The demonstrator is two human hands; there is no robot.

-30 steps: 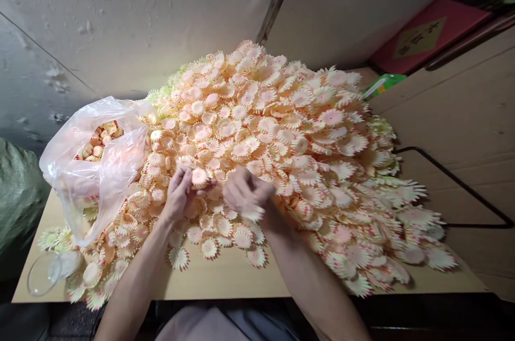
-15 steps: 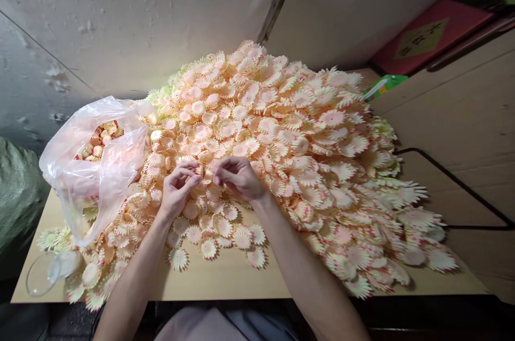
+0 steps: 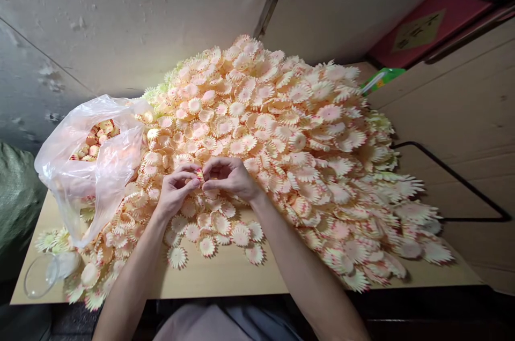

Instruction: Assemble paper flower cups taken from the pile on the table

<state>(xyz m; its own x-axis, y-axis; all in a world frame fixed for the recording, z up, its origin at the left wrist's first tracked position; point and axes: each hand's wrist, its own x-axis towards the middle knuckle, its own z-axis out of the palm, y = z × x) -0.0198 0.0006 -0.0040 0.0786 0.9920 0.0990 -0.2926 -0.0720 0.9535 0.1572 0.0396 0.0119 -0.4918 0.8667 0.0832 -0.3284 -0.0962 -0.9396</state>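
Between my hands is a small curled artificial flower piece [image 3: 200,174], pale yellow with red petal tips. My left hand [image 3: 175,190] pinches it between thumb and fingers. From the other side, the thumb and fingertips of my right hand [image 3: 231,177] close in on the same piece; what they grip is partly hidden. Beneath and beyond both hands spreads a large heap of flat artificial flower pieces [image 3: 265,121], pale peach with notched, red-tipped edges. A translucent plastic bag [image 3: 116,164] lies left of my hands, with several curled flower pieces [image 3: 96,140] inside.
A clear round container [image 3: 40,276] sits at the front left corner of the wooden table [image 3: 217,276]. Walls rise behind the heap. Cardboard [image 3: 454,116] and a bent black rod [image 3: 475,183] stand at the right, with a red box [image 3: 434,24] above. A green sack [image 3: 18,196] is at far left.
My right hand has come left to the small flower piece, and its fingers have closed in on it. My left hand still pinches the piece. The view has shifted slightly.
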